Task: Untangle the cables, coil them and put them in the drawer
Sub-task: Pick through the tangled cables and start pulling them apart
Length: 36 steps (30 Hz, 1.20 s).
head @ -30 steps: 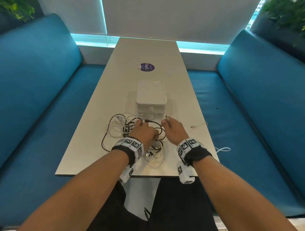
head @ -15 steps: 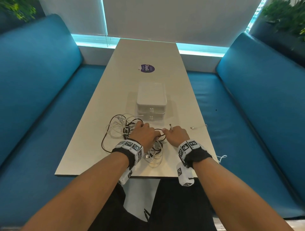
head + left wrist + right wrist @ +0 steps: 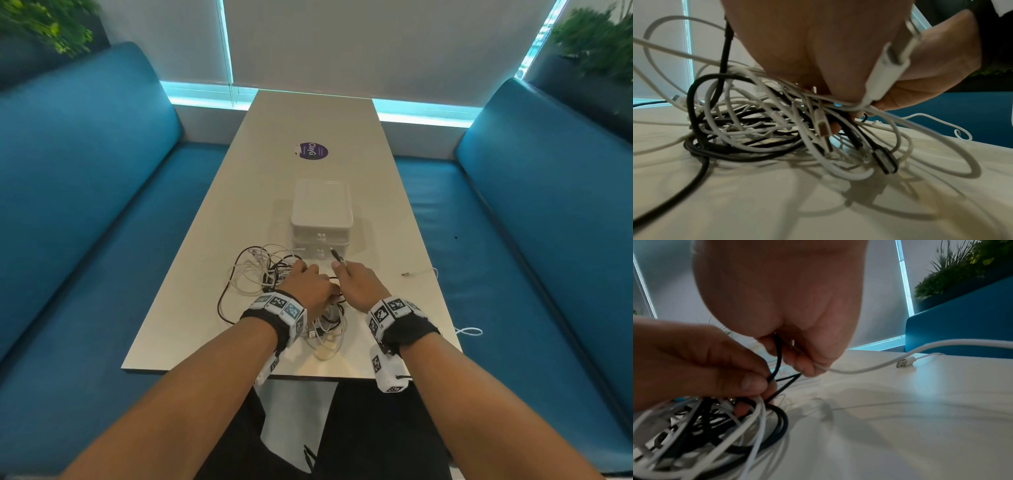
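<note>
Between both hands (image 3: 334, 284), tangled cables (image 3: 260, 277).

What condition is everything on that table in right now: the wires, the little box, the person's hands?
Cable pile: tangled, black and white mixed, on the table.
Black cable: pinched by both hands.
Drawer box: drawers shut.
Left hand: grips the pile.
Right hand: holds the black cable's end.
White plug: loose on the table.
</note>
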### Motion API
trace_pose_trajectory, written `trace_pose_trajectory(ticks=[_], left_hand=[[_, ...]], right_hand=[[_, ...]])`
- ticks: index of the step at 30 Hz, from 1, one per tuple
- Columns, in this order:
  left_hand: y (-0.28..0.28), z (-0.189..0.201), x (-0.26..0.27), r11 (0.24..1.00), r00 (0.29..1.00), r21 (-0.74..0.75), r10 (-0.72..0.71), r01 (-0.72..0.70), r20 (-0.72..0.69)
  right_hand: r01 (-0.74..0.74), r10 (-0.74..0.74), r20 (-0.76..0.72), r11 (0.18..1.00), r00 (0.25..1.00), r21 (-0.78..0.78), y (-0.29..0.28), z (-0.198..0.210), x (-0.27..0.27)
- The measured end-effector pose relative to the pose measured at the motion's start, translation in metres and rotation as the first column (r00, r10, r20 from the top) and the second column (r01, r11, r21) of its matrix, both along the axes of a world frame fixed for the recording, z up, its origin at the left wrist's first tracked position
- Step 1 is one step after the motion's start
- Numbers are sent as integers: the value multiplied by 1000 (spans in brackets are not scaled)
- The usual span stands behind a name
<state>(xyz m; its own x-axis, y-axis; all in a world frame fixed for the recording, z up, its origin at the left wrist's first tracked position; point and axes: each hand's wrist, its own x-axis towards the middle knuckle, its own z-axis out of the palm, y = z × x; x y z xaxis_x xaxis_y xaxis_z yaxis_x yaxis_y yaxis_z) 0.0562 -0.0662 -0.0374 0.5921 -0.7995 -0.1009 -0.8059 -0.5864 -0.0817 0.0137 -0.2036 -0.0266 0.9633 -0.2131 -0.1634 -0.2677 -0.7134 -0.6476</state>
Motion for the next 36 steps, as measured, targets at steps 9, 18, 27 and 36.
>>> trace_pose_trajectory(ticks=[9,18,27,36], left_hand=[[-3,1,-4,996,996,-7,94,-94,3],[-3,2,1,989,989,17,147,-147,5],[-9,2,-6,996,994,12,91,-92,65],[-4,3,-7,999,999,7,33,-33,32]], right_hand=[[-13,-6,-76,971,997,-240,-32,-7,-10],[88,-123,-79,933,989,-350,-55,-12,-20],[20,-83,120,891,989,453,-17,14,-7],[-191,201,48,969,978,-155,-3,9,2]])
